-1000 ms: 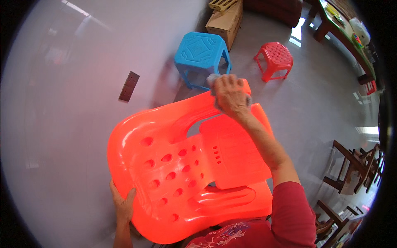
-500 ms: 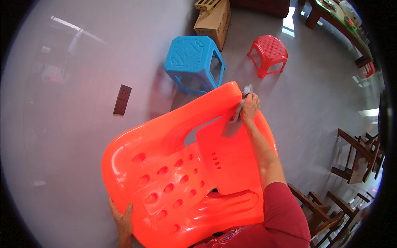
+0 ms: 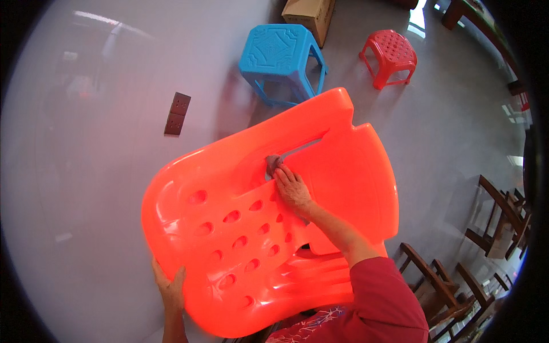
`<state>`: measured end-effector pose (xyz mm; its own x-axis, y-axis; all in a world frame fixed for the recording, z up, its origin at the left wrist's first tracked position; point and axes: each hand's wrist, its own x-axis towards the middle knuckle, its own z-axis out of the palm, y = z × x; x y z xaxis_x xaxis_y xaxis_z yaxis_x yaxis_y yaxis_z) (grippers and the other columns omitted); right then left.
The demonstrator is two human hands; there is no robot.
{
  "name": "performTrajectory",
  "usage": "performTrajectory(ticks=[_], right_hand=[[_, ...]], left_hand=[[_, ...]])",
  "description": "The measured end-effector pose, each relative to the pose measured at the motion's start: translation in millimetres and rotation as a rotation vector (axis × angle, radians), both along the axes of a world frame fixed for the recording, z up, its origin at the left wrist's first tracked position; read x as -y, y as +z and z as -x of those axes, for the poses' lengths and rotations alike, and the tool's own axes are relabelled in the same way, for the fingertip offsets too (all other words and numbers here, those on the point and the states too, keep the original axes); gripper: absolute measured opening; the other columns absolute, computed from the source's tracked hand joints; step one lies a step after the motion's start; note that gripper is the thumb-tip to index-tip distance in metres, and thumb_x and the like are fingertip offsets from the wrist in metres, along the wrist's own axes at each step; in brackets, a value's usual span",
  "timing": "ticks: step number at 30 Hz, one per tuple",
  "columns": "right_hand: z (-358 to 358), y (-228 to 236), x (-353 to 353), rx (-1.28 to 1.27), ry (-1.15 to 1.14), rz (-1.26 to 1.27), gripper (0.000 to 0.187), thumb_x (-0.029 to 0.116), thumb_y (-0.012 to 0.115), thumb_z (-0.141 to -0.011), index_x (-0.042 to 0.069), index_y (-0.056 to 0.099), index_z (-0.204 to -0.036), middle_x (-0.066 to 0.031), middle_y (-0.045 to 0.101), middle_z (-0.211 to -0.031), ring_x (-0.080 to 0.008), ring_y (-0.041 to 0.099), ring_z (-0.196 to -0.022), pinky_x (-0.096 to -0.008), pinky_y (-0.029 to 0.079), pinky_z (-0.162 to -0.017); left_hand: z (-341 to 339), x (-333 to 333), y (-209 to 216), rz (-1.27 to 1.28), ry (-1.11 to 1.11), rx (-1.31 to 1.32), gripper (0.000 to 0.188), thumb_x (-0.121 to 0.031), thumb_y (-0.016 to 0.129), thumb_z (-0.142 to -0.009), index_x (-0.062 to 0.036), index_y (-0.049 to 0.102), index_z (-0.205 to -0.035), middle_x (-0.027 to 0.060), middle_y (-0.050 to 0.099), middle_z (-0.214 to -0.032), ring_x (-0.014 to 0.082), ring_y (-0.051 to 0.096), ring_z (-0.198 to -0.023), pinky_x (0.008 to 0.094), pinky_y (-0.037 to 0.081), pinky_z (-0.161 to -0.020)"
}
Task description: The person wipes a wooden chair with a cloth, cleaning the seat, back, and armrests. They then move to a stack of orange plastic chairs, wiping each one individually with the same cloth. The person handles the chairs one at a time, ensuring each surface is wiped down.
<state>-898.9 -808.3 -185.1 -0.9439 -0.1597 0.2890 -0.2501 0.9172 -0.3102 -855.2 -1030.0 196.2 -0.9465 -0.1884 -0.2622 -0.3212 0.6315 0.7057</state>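
Observation:
A glossy orange-red plastic armchair (image 3: pixel 357 183) fills the middle, its panel with teardrop holes toward me and the smooth panel farther right. My left hand (image 3: pixel 170 287) grips the chair's rounded rim at the lower left, thumb on the near face and fingers mostly behind. My right hand (image 3: pixel 293 187) reaches across the chair, holding a crumpled grey-brown cloth (image 3: pixel 274 164) under its fingertips. That cloth is pressed at the inner corner by the long gap, between the holed panel and the far armrest (image 3: pixel 286 123).
Just beyond the chair stands a blue plastic stool (image 3: pixel 274 48); a smaller red stool (image 3: pixel 394 48) is farther right. A cardboard box (image 3: pixel 311 14) lies behind. Dark wooden furniture (image 3: pixel 497 214) lines the right side. Brown socket plates (image 3: pixel 178 114) sit on the pale wall at left.
My right hand and the cloth have moved from the armrest's far end left and nearer, to the inner corner. My left hand keeps its hold on the rim. The whole view has shifted slightly.

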Motion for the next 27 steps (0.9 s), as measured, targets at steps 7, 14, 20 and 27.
performTrajectory(ticks=[7,14,20,27], right_hand=[[-61.7,-10.2,-111.3,0.074,0.135,-0.164,0.043,0.022,0.055,-0.077,0.006,0.056,-0.117,-0.0089,0.047,-0.124,-0.0316,0.043,-0.113,-0.0393,0.041,-0.086],[-70.1,23.7,-227.8,-0.049,-0.611,-0.048,0.035,0.014,0.051,-0.083,0.009,0.052,-0.118,-0.0104,0.051,-0.113,-0.0308,0.049,-0.102,-0.0403,0.042,-0.083],[-141.0,26.7,-278.5,0.713,-0.624,1.082,0.027,0.023,0.052,-0.09,0.008,0.055,-0.112,-0.0035,0.058,-0.092,-0.0169,0.056,-0.084,-0.0312,0.046,-0.073],[-245.8,12.0,-252.7,0.747,-0.863,1.446,0.042,0.045,0.051,-0.093,0.005,0.06,-0.103,-0.0013,0.061,-0.093,-0.0115,0.059,-0.083,-0.0305,0.047,-0.065]], left_hand=[[-3.3,-7.3,1.1,-0.154,0.079,-0.014,0.054,-0.005,0.058,-0.084,-0.0007,0.034,-0.133,0.0107,0.048,-0.124,0.0211,0.048,-0.111,0.0349,0.039,-0.096],[-0.5,4.7,-3.2,0.031,-0.044,-0.01,0.052,-0.004,0.056,-0.085,-0.0012,0.034,-0.133,0.011,0.049,-0.123,0.0215,0.048,-0.112,0.0357,0.038,-0.097],[-5.8,9.7,-9.2,-0.144,-0.007,-0.033,0.05,-0.003,0.052,-0.088,-0.0016,0.033,-0.135,0.0109,0.047,-0.127,0.0211,0.047,-0.114,0.0355,0.037,-0.099],[-1.3,11.5,-7.5,-0.127,-0.126,-0.045,0.056,-0.014,0.056,-0.09,0.0001,0.031,-0.138,0.0133,0.045,-0.13,0.0229,0.047,-0.116,0.0362,0.037,-0.098]])
